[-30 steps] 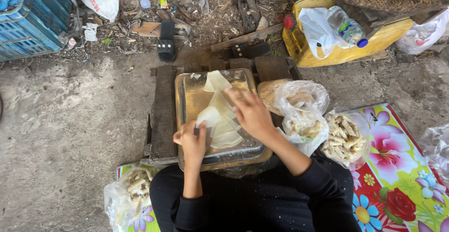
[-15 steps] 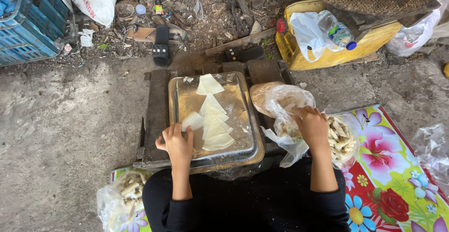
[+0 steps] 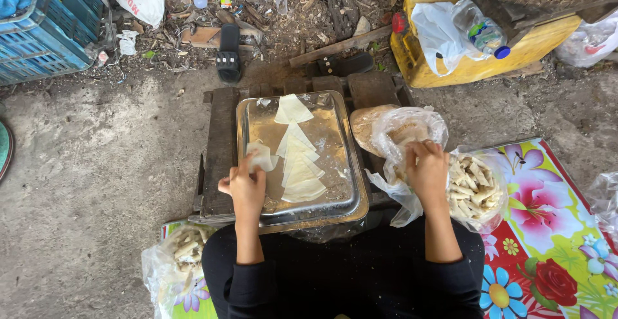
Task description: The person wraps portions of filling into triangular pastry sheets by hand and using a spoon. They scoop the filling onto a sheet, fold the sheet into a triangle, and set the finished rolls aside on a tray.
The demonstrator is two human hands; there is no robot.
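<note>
one metal tray (image 3: 344, 164) sits on a dark wooden pallet (image 3: 222, 139), holding a row of about six pale triangular wrappers (image 3: 297, 164). the left hand (image 3: 246, 187) pinches one more wrapper (image 3: 261, 158) at the tray's left side. the right hand (image 3: 426, 168) is curled, fingers dipped into one clear plastic bag (image 3: 402, 132). two bags of rolled pieces (image 3: 473, 184) lie nearby.

- A blue plastic crate (image 3: 45, 36) is sitting at the upper left.
- A black sandal (image 3: 228, 53) is lying among wood scraps.
- A yellow container (image 3: 476, 52) is carrying a clear bottle (image 3: 484, 34).
- A flowered mat (image 3: 560, 242) is covering the ground at right.
</note>
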